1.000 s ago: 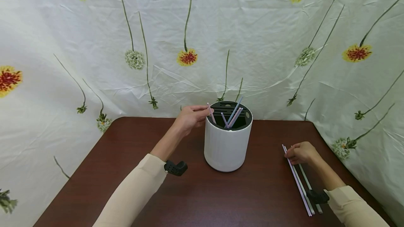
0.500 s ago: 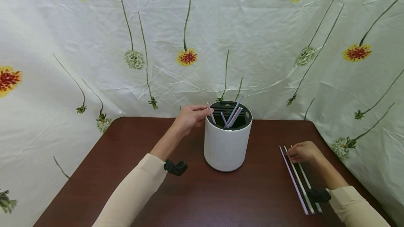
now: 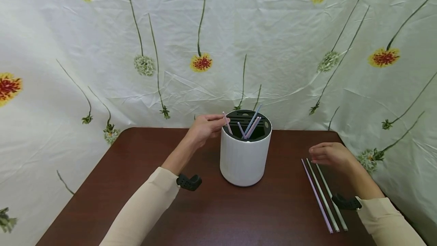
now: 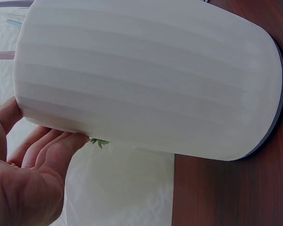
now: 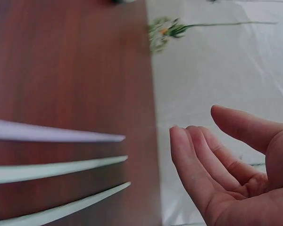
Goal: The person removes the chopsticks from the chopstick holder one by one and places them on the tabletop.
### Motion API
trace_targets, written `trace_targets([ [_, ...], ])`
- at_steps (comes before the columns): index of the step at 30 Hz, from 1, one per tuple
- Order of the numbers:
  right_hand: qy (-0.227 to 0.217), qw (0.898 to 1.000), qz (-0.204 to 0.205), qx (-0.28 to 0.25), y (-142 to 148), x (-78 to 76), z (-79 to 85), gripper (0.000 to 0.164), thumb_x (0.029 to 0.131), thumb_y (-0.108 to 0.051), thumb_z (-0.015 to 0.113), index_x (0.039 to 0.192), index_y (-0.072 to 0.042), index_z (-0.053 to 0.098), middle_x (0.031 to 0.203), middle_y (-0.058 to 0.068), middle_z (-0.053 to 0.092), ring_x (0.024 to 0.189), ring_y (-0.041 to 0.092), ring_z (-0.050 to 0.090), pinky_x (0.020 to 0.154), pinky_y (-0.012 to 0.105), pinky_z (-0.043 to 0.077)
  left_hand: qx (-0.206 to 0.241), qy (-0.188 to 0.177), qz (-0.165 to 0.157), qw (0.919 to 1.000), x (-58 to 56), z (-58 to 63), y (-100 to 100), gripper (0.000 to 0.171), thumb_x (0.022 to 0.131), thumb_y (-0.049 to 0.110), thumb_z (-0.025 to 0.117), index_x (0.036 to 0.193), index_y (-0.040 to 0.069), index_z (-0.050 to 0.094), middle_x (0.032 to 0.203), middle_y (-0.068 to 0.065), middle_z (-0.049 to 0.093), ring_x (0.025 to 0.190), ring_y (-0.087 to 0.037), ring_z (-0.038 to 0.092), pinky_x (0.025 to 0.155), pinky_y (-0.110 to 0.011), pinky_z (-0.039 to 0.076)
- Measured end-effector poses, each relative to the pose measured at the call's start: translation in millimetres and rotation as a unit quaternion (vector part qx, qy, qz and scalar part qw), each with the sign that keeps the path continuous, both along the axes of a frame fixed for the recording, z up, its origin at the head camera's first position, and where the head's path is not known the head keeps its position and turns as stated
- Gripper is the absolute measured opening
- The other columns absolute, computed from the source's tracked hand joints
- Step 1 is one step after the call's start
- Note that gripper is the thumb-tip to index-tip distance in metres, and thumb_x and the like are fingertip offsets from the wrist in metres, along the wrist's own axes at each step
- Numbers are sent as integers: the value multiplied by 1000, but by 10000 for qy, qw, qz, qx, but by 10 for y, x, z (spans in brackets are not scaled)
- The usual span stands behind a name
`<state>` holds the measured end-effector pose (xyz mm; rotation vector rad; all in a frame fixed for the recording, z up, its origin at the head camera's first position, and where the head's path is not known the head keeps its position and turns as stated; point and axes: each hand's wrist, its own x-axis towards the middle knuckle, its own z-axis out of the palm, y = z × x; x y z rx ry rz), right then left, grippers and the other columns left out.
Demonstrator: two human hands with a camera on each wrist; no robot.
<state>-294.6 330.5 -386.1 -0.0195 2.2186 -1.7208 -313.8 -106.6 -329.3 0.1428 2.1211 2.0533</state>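
Note:
A white round utensil holder (image 3: 244, 158) with a black slotted top stands at the back middle of the table. Several pink, purple and blue chopsticks (image 3: 253, 127) poke out of it. My left hand (image 3: 206, 127) holds the holder at its left rim, thumb at the edge and fingers against the outer wall, as the left wrist view shows. My right hand (image 3: 331, 155) hovers over the far ends of three loose chopsticks, its fingers bent and holding nothing. These are one purple chopstick (image 3: 316, 196) and two pale green chopsticks (image 3: 323, 196), lying side by side.
The dark red-brown table (image 3: 280, 208) ends just behind the holder and slopes off to the right beyond my right hand. A flower-printed white cloth (image 3: 273, 29) hangs behind it and along both sides.
My right hand has let go of the purple chopstick, which has shifted left away from the green ones, and has risen off the chopsticks. The left hand stays on the holder.

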Motion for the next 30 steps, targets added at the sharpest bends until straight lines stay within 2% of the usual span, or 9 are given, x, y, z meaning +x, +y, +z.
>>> trace_targets([
  [6,267,9993,85,-251,-190,-11,236,17,101,-9,62,116,-2,67,94,-8,74,88,10,73,87,32,61,-42,19,1,10000,11,7,-6,41,100,21,67,137,5,64,137,-14,65,130,-27,60,108,-45,49],
  [8,364,9990,107,-242,-266,-4,317,16,101,-10,63,116,-4,67,95,-9,74,89,10,74,88,33,61,-34,18,0,10000,12,9,-6,40,100,20,67,137,5,64,136,-14,66,130,-27,60,108,-45,49],
  [17,895,9955,101,-280,-636,16,665,29,99,-14,67,121,4,62,95,-8,74,89,10,74,87,31,61,29,52,-7,10000,5,-3,0,39,100,20,67,136,5,64,137,-15,65,129,-28,61,108,-45,49],
  [22,1233,9923,56,-74,-834,51,871,39,98,-20,70,126,6,61,97,-9,75,91,10,75,87,26,60,-9,36,1,10000,9,2,-2,39,100,21,68,135,5,65,138,-14,65,128,-28,62,107,-45,50],
  [27,1439,9894,-66,-189,-1034,99,1046,31,96,-22,73,118,-1,68,97,-10,75,90,8,76,87,23,59,-10,50,-3,10000,16,6,-2,39,100,21,67,135,5,65,137,-14,66,128,-28,62,107,-45,50],
  [30,1559,9868,-25,-444,-1152,124,1109,33,95,-18,73,119,4,67,97,-8,75,89,9,76,88,25,59,-7,55,-6,10000,8,-3,-2,40,100,21,68,136,5,65,137,-14,66,128,-28,61,108,-46,49],
])
